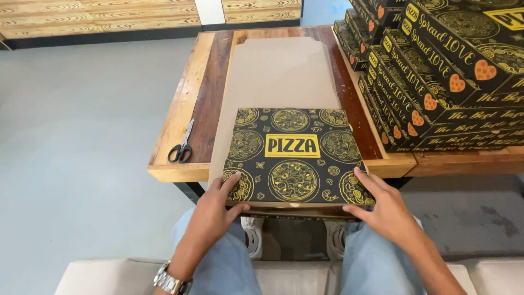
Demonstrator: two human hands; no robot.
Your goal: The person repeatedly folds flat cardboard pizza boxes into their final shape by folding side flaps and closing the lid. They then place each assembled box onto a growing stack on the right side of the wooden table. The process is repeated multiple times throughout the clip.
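At the near edge of the wooden table (180, 117), a black pizza box (295, 155) w/ gold pizza drawings lies flat, its front edge hanging slightly past the tabletop toward the person's lap, so both hands can get at that edge. Left hand (214, 210) clamps the near-left corner, thumb on top, fingers curled under; right hand (382, 207) does the same at the near-right corner, fingers spread over the lid. 2-handed grip at the corners keeps the box square. Under it sits a stack of plain brown unfolded flats (281, 74), reaching back across the table. Scissors (182, 146) lie apart at the left edge, out of the way. Finished boxes (436, 71) are stacked at the right, near but clear of the hands.
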